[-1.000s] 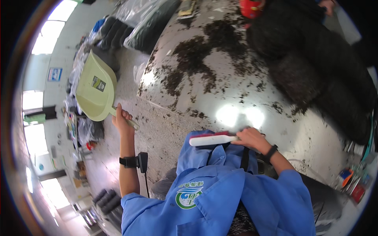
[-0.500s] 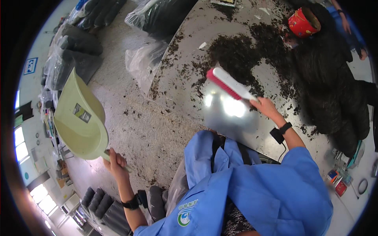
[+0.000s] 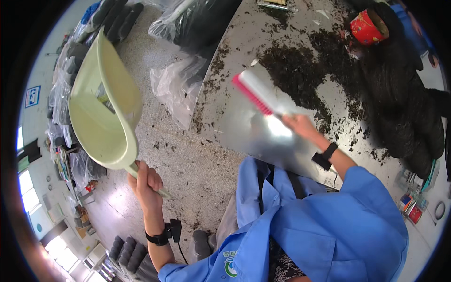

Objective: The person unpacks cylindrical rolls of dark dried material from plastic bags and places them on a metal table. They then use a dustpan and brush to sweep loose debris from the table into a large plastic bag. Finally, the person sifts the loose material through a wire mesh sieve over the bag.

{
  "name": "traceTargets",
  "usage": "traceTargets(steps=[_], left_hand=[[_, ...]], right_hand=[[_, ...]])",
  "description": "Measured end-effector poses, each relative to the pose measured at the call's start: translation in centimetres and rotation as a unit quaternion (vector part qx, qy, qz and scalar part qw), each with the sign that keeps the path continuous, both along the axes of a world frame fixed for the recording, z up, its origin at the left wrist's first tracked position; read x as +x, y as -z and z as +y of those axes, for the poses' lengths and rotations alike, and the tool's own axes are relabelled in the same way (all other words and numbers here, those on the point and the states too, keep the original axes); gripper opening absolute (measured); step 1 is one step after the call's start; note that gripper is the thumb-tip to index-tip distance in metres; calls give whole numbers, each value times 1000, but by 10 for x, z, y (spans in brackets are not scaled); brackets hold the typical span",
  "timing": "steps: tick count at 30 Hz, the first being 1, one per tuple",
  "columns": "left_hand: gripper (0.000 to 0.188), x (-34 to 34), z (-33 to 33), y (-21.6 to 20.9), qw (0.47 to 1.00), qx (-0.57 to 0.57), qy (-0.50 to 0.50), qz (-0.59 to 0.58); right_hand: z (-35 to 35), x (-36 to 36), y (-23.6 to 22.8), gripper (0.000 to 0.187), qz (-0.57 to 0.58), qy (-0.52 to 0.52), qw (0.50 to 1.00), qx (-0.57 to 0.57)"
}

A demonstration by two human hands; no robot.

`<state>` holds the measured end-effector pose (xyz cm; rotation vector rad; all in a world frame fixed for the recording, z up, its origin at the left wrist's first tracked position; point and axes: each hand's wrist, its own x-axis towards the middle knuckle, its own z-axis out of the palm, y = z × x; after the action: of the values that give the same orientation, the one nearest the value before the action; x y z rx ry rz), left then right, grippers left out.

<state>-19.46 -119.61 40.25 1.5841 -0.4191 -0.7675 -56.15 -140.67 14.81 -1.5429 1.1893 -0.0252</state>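
My left hand is closed round the handle of a pale green dustpan, held up off the table to the left, its scoop pointing away from me. In my right hand is a white hand brush with pink-red bristles, slightly blurred, over the shiny metal tabletop. The bristles face left; whether they touch the surface I cannot tell. Dark crumbly debris lies in a heap just beyond the brush, with thinner scatterings along the table's left edge.
A red tin stands at the far right beside a large black furry bundle. Clear plastic wrap hangs by the table's left edge. Crumbs dot the speckled floor. Another person's blue clothing shows at the far right.
The brush has swung left and a little nearer, leaving a barer patch of metal behind it. The dustpan has risen and turned somewhat, still in my left hand.
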Motion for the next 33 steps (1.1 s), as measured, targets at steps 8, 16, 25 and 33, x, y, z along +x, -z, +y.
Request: traceTargets(steps=[8, 16, 25, 33], left_hand=[[8, 72, -55, 17, 997, -8, -3, 80], [14, 86, -104, 41, 980, 125, 155, 1], [10, 64, -167, 158, 888, 241, 388, 54], [24, 90, -161, 205, 745, 342, 563, -100]], right_hand=[[49, 170, 6, 66, -7, -250, 965, -83], [-83, 161, 23, 65, 54, 118, 991, -28], [-101, -47, -71, 62, 106, 274, 940, -174], [-280, -198, -74, 57, 379, 284, 830, -293]])
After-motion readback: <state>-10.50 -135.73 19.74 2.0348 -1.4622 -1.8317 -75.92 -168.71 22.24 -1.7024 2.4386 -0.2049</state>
